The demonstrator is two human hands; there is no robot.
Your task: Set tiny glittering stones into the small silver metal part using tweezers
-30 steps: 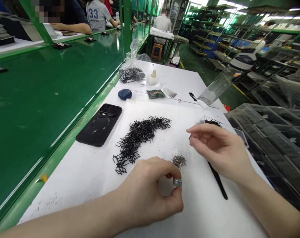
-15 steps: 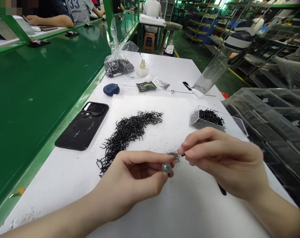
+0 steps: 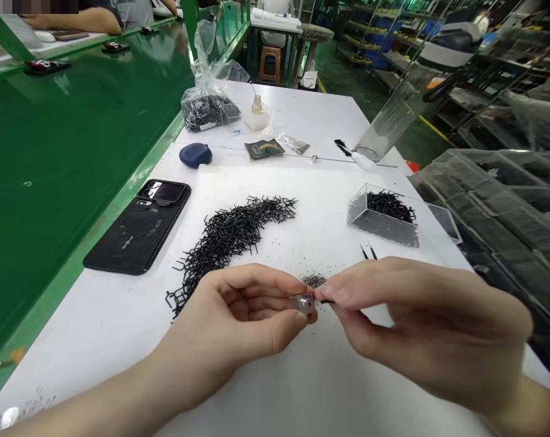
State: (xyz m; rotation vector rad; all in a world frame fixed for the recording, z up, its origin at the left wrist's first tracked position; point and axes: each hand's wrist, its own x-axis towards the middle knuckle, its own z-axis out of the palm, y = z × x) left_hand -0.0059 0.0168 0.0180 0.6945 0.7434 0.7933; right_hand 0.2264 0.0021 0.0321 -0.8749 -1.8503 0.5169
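Observation:
My left hand (image 3: 238, 328) pinches a small clear, rounded piece (image 3: 305, 303) between thumb and fingers. Close at its right side, my right hand (image 3: 420, 321) grips a small black piece (image 3: 328, 301) with its fingertips. Whether the two pieces touch cannot be made out. Just behind the fingertips lies a little heap of tiny dark grains (image 3: 315, 280). A long pile of bent black pieces (image 3: 229, 233) curves across the white table beyond my left hand. More black pieces (image 3: 390, 205) fill a clear box (image 3: 384, 229) at the right.
A black phone (image 3: 140, 227) and a blue case (image 3: 196, 155) lie at the left. Tweezer tips (image 3: 368, 251) show behind my right hand. Farther back are a bag of black pieces (image 3: 207, 111), a small bottle (image 3: 256, 106) and a clear drinking bottle (image 3: 395, 115). Clear trays stand right.
My right hand has brought its black piece left and down, up against the clear piece. The tweezer tips now show behind it. The view has shifted slightly.

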